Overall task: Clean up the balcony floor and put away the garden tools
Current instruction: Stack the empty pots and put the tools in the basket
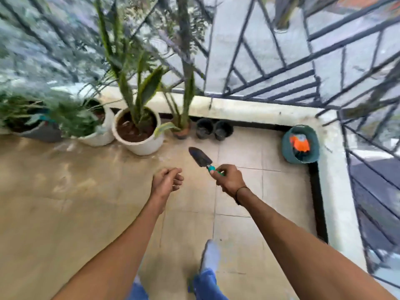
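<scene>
My right hand grips the teal handle of a small garden trowel, whose dark metal blade points up and to the left over the tiled balcony floor. Beside it, my left hand hangs in the air with its fingers loosely curled and nothing in it. In the far right corner stands a teal bucket with orange-and-black tools inside it. The whole picture is blurred by motion.
Along the far wall stand several potted plants, among them a large white pot with tall leaves, and two small black pots. A low concrete kerb with a black metal railing borders the balcony. My foot is below.
</scene>
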